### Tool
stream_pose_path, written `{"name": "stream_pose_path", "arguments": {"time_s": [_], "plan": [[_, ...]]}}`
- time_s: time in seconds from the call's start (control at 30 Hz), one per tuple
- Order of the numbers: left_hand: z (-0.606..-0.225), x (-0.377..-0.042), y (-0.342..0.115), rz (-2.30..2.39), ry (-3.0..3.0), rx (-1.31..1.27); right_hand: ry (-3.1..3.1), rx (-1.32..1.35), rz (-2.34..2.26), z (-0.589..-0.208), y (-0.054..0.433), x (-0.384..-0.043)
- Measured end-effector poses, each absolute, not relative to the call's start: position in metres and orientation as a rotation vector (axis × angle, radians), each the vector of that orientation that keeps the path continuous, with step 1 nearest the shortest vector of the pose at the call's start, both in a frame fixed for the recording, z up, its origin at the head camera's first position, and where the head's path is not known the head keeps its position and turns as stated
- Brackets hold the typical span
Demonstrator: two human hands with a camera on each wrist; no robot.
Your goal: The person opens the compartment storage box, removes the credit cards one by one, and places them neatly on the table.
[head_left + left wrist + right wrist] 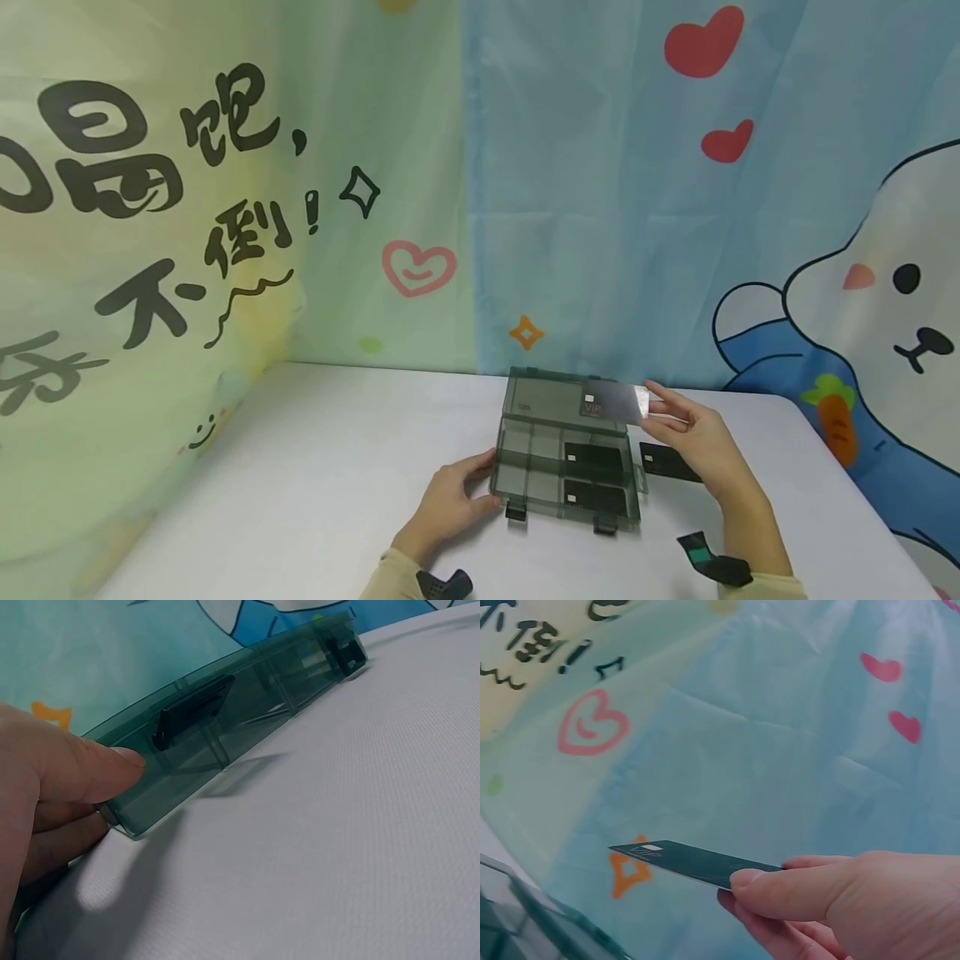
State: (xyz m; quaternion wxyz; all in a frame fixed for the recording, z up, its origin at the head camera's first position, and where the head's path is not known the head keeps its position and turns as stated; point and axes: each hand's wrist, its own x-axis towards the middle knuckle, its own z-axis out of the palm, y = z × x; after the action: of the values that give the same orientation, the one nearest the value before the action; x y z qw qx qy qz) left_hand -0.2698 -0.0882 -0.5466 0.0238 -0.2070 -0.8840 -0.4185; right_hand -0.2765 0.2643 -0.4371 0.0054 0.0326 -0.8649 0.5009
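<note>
A translucent grey-green plastic box (512, 479) with compartments lies on the table, its lid (547, 396) swung back. My left hand (452, 498) grips the box's left side; in the left wrist view the thumb (105, 769) presses the front wall and fingers curl at the corner. Over the lid, my right hand (693, 433) pinches one end of a black card (617, 402) marked VIP between thumb and fingers. Two more black cards, one behind (600, 463) and one in front (600, 498), sit in the right-hand compartments.
Another black card (667, 462) lies right of the box, partly behind the right hand. Black latches (516, 511) hang at the box's front edge. The white table (300, 492) meets a printed curtain (570, 208) at the back.
</note>
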Motion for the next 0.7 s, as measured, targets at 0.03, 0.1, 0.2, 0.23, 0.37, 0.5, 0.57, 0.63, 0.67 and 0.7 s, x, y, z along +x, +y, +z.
{"name": "stream_pose_path", "arguments": {"time_s": [0.03, 0.1, 0.2, 0.23, 0.37, 0.5, 0.57, 0.63, 0.67, 0.7], "plan": [[-0.546, -0.27, -0.089, -1.292, -2.737, -0.639, -2.706, 0.095, 1.571, -0.437, 0.268, -0.277], [-0.546, -0.27, -0.089, -1.296, -2.739, -0.638, -2.707, 0.075, 1.577, -0.436, 0.275, -0.276], [-0.546, -0.27, -0.089, -1.301, -2.737, -0.639, -2.707, 0.05, 1.574, -0.435, 0.285, -0.275], [-0.546, -0.27, -0.088, -1.301, -2.739, -0.637, -2.71, 0.039, 1.578, -0.435, 0.288, -0.274], [-0.545, -0.269, -0.088, -1.301, -2.729, -0.643, -2.718, -0.007, 1.601, -0.44, 0.302, -0.273], [-0.544, -0.27, -0.088, -1.299, -2.711, -0.65, -2.737, -0.071, 1.603, -0.447, 0.318, -0.273], [-0.544, -0.27, -0.088, -1.288, -2.711, -0.648, -2.737, -0.091, 1.609, -0.451, 0.326, -0.272], [-0.544, -0.27, -0.088, -1.282, -2.714, -0.644, -2.739, -0.101, 1.613, -0.454, 0.333, -0.27], [-0.544, -0.269, -0.088, -1.277, -2.716, -0.641, -2.74, -0.107, 1.616, -0.456, 0.337, -0.269], [-0.544, -0.269, -0.088, -1.278, -2.717, -0.638, -2.743, -0.112, 1.614, -0.458, 0.341, -0.269]]}}
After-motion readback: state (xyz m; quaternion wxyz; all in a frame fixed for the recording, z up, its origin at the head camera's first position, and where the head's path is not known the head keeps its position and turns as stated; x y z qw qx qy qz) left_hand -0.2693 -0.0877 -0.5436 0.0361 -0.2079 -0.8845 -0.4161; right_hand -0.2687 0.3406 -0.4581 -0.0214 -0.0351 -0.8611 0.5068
